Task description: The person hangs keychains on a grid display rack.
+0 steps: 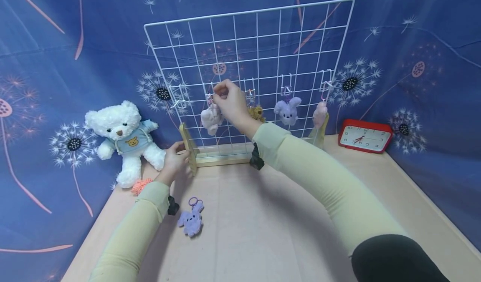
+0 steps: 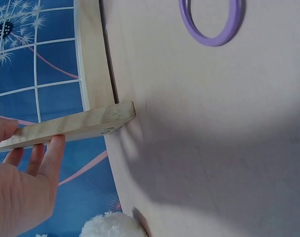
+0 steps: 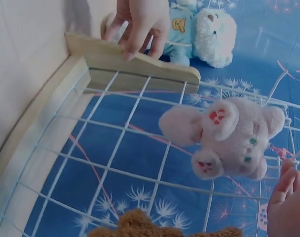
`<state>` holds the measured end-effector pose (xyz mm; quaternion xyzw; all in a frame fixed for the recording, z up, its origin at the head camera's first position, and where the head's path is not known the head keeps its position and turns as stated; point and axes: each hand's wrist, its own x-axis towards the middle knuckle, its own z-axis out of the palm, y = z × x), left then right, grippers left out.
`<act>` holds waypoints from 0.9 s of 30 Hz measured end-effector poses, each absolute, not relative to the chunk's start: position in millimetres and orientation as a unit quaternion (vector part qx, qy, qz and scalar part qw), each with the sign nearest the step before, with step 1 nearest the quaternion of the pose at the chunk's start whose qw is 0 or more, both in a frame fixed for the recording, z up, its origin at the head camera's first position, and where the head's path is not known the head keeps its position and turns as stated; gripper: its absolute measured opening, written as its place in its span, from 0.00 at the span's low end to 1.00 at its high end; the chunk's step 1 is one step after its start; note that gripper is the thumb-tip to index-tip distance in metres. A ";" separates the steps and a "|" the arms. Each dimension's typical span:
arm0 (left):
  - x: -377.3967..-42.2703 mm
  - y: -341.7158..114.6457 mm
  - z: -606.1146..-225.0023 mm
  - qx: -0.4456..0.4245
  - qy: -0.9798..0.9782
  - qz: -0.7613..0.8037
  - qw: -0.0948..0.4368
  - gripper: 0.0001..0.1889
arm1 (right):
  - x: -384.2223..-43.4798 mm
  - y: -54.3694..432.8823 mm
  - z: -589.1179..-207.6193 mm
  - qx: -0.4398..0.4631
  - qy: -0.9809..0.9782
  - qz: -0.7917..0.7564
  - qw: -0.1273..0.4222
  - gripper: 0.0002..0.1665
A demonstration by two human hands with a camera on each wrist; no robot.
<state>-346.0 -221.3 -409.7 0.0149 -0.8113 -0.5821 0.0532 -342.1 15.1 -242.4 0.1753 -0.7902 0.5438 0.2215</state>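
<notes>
My left hand [image 1: 175,162] grips the wooden side post [image 2: 65,127] of the rack stand, thumb on one face and fingers on the other. Higher up, my right hand [image 1: 234,106] pinches at a white hook [image 3: 299,154] on the white wire grid [image 1: 257,36]. Just below those fingers hangs a pale pink plush keychain [image 3: 234,133] with green eyes and red paw marks. Partly behind the right hand hangs a brown plush keychain [image 1: 257,113]. A purple bunny keychain [image 1: 287,112] and another pink plush [image 1: 320,114] hang farther right.
At the grid's left end a white hook [image 1: 179,102] carries no plush. Another purple bunny keychain [image 1: 191,220] lies on the table [image 1: 255,232] near the left forearm. A white teddy bear [image 1: 129,138] and orange yarn [image 1: 142,186] are at left, a red clock [image 1: 364,136] at right.
</notes>
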 end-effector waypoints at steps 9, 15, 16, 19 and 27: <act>-345.8 -222.3 -410.7 0.014 -0.817 -0.574 0.052 0.27 | -325.7 19.8 -262.7 0.220 -0.734 0.619 0.173 0.08; -347.0 -221.6 -411.3 0.012 -0.819 -0.571 0.051 0.27 | -312.1 15.4 -285.2 0.226 -0.695 0.672 0.119 0.07; -347.0 -221.6 -411.4 0.012 -0.819 -0.571 0.051 0.27 | -310.2 14.5 -289.9 0.224 -0.692 0.678 0.107 0.07; -347.6 -221.6 -412.0 0.012 -0.820 -0.570 0.053 0.27 | -305.1 11.2 -305.5 0.219 -0.696 0.681 0.071 0.09; -349.5 -222.1 -411.8 0.010 -0.812 -0.581 0.056 0.26 | -295.7 -2.3 -360.4 0.206 -0.768 0.606 -0.026 0.15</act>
